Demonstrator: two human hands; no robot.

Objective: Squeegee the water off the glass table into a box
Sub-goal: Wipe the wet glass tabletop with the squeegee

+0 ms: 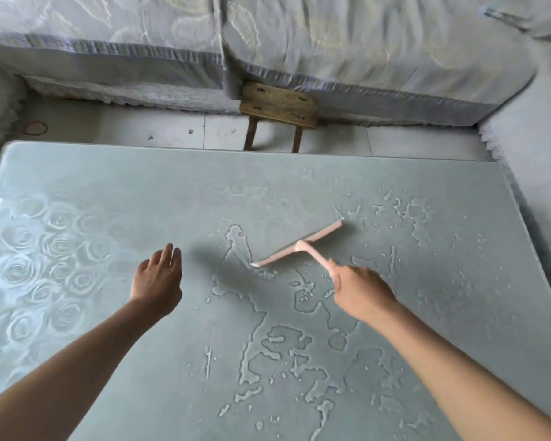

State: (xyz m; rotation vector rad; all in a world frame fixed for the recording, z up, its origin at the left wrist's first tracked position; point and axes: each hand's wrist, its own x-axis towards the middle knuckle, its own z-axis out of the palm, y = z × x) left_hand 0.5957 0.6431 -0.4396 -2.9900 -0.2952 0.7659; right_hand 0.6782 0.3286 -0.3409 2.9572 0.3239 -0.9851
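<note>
Gripping pink squeegee [299, 245] by its handle, right hand [361, 292] keeps blade on wet glass table [109, 173], frame center-right. Left hand [158, 278] hovers center-left, fingers relaxed, holding nothing. Water puddles [283, 348] lower center.

The glass table [109, 173] bears puddles [236, 241] and squeegee [299, 245].

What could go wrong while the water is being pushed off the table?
1. No box shows anywhere, so water pushed past the edge of the glass table might land on the tiled floor.
2. The right hand holds the pink squeegee only near the handle's end, so the blade may tip and leave streaks.
3. The water lies in scattered patches, so one stroke will likely miss some.
</note>
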